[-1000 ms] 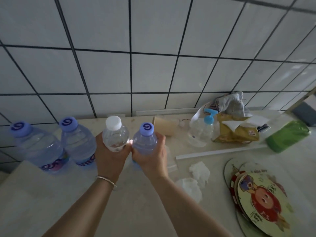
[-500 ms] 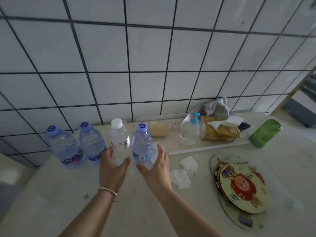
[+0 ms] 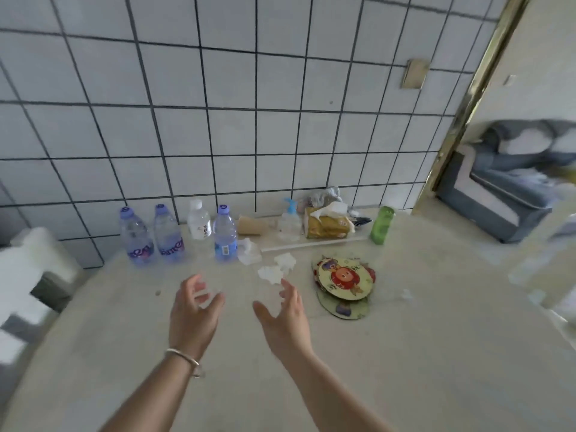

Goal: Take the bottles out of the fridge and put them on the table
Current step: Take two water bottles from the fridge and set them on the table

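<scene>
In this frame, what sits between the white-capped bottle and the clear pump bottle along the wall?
In the head view, a purple-capped bottle stands right of the white-capped bottle, then a brown paper cup lies on its side before the pump bottle.

Left hand (image 3: pixel 194 310) and right hand (image 3: pixel 285 316) held side by side, apart, palms facing inward, fingers loosely spread, holding nothing. Forearms reach from near edge. Bangle (image 3: pixel 184 360) on left wrist.
</scene>
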Tool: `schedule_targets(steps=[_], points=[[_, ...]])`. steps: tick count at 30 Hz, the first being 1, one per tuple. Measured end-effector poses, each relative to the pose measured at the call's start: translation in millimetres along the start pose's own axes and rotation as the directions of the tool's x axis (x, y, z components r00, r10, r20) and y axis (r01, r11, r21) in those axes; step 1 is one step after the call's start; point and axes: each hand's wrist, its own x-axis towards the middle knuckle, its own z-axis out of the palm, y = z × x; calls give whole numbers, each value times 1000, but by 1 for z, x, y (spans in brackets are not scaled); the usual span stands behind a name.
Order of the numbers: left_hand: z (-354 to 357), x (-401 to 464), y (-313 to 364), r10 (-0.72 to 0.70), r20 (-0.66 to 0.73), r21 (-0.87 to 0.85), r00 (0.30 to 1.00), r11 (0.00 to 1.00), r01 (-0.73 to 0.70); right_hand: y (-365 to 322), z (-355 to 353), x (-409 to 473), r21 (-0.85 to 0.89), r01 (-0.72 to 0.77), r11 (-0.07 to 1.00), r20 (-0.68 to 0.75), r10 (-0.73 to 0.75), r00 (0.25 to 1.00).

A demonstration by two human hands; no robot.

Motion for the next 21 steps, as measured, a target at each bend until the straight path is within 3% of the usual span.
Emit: schedule_targets(steps=[10, 21], points=[[-56, -186, 68, 108, 94, -27, 990, 994, -106, -7, -90, -172, -31, 42, 999, 23, -41, 999], [-143, -327, 67, 173, 216, -48, 961, 985, -166, -11, -92, -355, -10, -40, 999, -75, 39, 996]])
